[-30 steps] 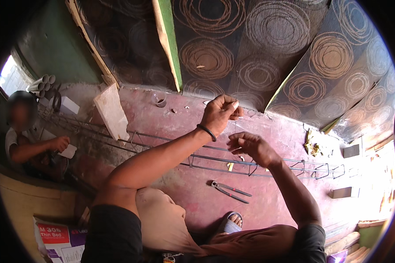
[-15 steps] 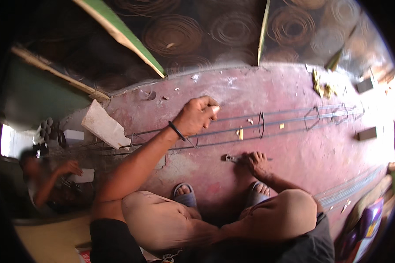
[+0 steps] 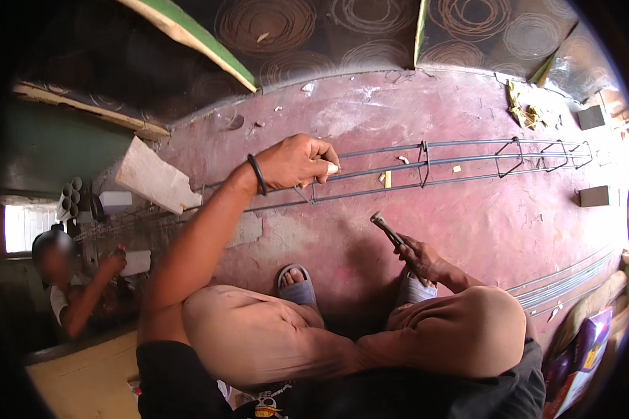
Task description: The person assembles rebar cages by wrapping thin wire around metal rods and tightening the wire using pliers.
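Closed around pincers [image 3: 386, 229] at near right is the right hand [image 3: 423, 259]. Farther left, the left hand [image 3: 297, 162] presses thumb to finger over the rebar cage [image 3: 425, 155], anything pinched unclear.

Dark circle-patterned wall panels [image 3: 328, 42] border a worn pinkish floor [image 3: 468, 220].

The pincers [image 3: 385, 228] and rebar [image 3: 426, 165] look metal, the floor [image 3: 335, 234] rough.

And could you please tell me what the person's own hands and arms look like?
The left hand and right hand are both bare, without gloves. A thin, rounded black band circles the left wrist; none shows on the right. The left forearm is uncovered, below a black sleeve.
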The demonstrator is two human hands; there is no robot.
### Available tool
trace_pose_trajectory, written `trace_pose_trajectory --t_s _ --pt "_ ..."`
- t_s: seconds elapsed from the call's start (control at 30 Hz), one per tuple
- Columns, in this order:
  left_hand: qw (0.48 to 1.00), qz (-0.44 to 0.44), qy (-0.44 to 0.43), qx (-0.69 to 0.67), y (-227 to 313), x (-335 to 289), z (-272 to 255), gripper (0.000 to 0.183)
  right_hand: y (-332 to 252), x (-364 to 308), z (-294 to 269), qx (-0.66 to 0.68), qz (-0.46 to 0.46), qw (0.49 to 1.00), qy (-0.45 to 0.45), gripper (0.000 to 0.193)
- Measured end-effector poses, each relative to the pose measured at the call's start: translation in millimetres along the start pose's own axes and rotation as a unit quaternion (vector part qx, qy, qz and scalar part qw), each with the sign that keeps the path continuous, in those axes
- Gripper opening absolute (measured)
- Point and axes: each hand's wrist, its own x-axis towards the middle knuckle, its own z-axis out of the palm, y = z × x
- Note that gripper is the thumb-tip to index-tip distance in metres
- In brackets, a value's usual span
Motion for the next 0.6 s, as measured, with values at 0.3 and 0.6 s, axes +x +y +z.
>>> trace_pose_trajectory --t_s 0.3,0.6 --pt "0.962 0.022 -0.197 0.185 7 9 10 0.018 -88 -39 -50 -0.027 0.004 0.998 0.061 0.038" --pt "0.935 0.007 -0.230 0.271 6 21 36 0.020 -97 -3 -34 -0.133 -0.030 0.991 0.014 0.030"
